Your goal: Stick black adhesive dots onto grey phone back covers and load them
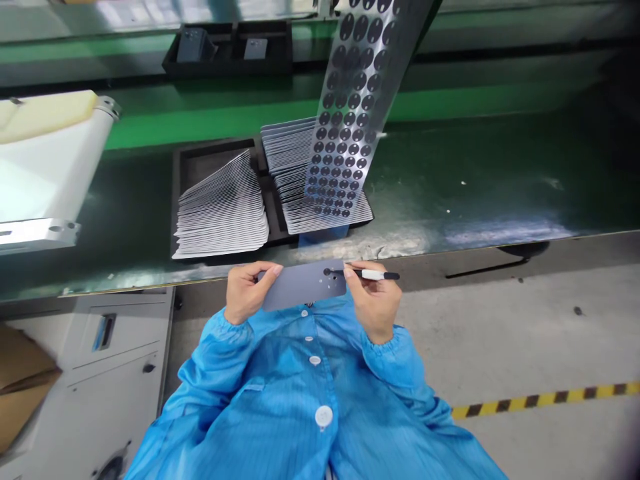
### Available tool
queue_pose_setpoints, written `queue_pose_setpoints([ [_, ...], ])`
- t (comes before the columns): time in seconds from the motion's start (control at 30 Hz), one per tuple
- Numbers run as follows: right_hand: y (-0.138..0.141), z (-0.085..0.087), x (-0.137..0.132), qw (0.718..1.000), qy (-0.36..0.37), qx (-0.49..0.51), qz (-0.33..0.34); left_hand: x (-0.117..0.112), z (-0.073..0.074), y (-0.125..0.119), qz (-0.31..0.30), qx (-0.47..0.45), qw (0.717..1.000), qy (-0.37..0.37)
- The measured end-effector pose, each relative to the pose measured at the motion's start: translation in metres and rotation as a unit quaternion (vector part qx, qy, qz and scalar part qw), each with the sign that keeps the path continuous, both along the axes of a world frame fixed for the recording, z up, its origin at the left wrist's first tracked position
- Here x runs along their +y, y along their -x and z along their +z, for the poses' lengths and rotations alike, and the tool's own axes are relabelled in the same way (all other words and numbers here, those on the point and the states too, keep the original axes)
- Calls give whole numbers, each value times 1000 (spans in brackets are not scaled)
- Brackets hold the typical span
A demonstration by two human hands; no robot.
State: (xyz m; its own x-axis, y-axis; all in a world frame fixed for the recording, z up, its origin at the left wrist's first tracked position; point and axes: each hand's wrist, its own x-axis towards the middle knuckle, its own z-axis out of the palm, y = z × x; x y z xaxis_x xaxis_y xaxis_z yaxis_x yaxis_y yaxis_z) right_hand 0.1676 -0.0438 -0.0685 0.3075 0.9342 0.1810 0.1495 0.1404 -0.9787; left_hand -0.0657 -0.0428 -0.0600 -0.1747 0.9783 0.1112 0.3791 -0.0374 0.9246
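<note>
Where the frame crops it: white machine at far left, cut by the edge; cardboard box below it, partly out of view.
Tray stacks: black tray on the green belt holds two fanned stacks of grey plates; right stack partly hidden behind the hanging sticker sheet, whose top runs out of frame.
Far tray: contents blurred, cannot identify.
Left hand: wrist low, fingers curled up, closed on the left end of the grey plate; thumb on top edge.
Grey plate: held flat just above the chest, near the belt edge, between both hands.
Right hand: pinched shut on a pen-like tool, lying level, tip touching the plate beside a dark round hole; tip detail too small to read.
Blue sleeves: elbows out of view.
</note>
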Motion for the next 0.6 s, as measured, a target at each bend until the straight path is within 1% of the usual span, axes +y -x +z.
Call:
queue_pose_setpoints([
  [0.07,0,3,0,999,7,33,-5,-2,1,-1,10,-5,1000,-11],
  [0.17,-1,8,-1,994,17,106,-12,-5,4,-3,43,-15,999,-20],
  [0.3,-3,13,2,975,21,223,14,-11,6,-6,99,-54,993,-24],
  [0.37,-3,17,4,964,19,262,28,-16,8,-7,105,-96,990,-6],
  [0.4,-4,19,4,961,16,273,34,-18,10,-6,83,-128,988,27],
  [0.43,-4,21,5,960,12,278,40,-20,13,-6,38,-167,982,77],
  [0.47,-4,24,5,959,8,279,49,-21,16,-6,-25,-209,968,139],
  [0.5,-4,26,4,958,6,279,63,-23,20,-5,-98,-247,942,203],
  [0.53,-4,28,3,957,7,278,82,-23,24,-6,-167,-278,910,257],
  [0.57,-3,30,2,955,11,277,105,-23,27,-6,-219,-301,880,294],
  [0.6,-2,32,1,953,15,275,129,-23,31,-8,-252,-315,860,312],
])
